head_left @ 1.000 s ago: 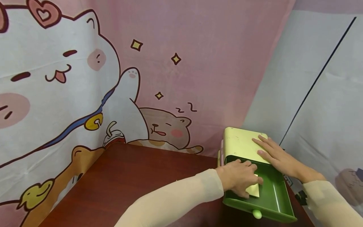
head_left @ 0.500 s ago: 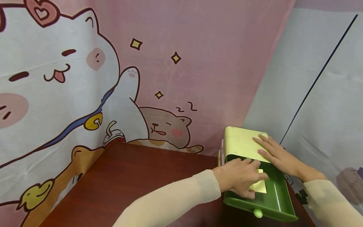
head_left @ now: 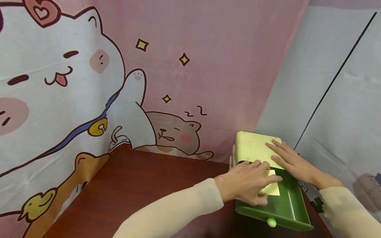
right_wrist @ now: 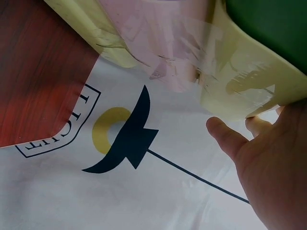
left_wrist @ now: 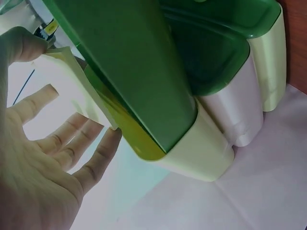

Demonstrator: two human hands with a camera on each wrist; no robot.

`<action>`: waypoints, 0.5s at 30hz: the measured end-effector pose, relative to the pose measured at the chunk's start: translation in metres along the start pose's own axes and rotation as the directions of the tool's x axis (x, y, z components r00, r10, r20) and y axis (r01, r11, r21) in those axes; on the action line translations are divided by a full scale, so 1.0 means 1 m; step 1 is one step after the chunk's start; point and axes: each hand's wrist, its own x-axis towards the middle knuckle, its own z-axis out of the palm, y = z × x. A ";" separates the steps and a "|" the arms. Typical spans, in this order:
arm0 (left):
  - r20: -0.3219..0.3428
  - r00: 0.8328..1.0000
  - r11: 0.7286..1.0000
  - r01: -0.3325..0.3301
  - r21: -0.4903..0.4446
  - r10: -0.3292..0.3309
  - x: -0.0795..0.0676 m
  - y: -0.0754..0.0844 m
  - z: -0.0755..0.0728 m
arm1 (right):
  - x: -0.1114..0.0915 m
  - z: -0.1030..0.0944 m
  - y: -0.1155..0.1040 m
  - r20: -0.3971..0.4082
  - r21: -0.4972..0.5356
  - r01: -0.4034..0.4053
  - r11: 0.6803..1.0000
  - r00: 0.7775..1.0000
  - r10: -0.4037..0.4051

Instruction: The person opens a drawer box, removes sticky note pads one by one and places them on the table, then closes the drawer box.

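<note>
A pad of pale yellow sticky notes (head_left: pixel 273 189) is held in my left hand (head_left: pixel 248 183), over the pulled-out green drawer (head_left: pixel 291 206). From the left wrist, the pad (left_wrist: pixel 79 91) spans from the thumb to the fingertips, its edge toward the camera. The drawer belongs to the top tier of a small drawer unit (head_left: pixel 253 145) with a pale yellow top. My right hand (head_left: pixel 297 167) rests on that top near its right edge, fingers spread. In the right wrist view, the thumb of my right hand (right_wrist: pixel 264 163) lies beside the yellow casing (right_wrist: pixel 240 86).
The unit stands at the right end of a dark red-brown table (head_left: pixel 143 185). Below the top tier are a pink tier (right_wrist: pixel 158 38) and another yellow one (right_wrist: pixel 96 31). A round light green knob (head_left: pixel 271 222) sticks out from the drawer front. A printed cartoon cloth (head_left: pixel 208 66) hangs behind.
My left hand has shifted the sticky notes rightward, then up toward the back of the drawer, and more of the pad shows. The right hand has stayed on the unit's top.
</note>
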 end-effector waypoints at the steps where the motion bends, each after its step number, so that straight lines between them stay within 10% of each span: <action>1: -0.010 1.000 1.000 0.004 0.000 -0.004 -0.002 -0.001 -0.001 | 0.000 -0.001 0.000 0.001 0.001 -0.002 1.000 1.000 0.002; 15: -0.103 0.992 0.998 0.068 0.001 -0.067 -0.028 -0.017 0.002 | 0.001 -0.001 -0.002 0.007 -0.015 -0.019 1.000 1.000 0.019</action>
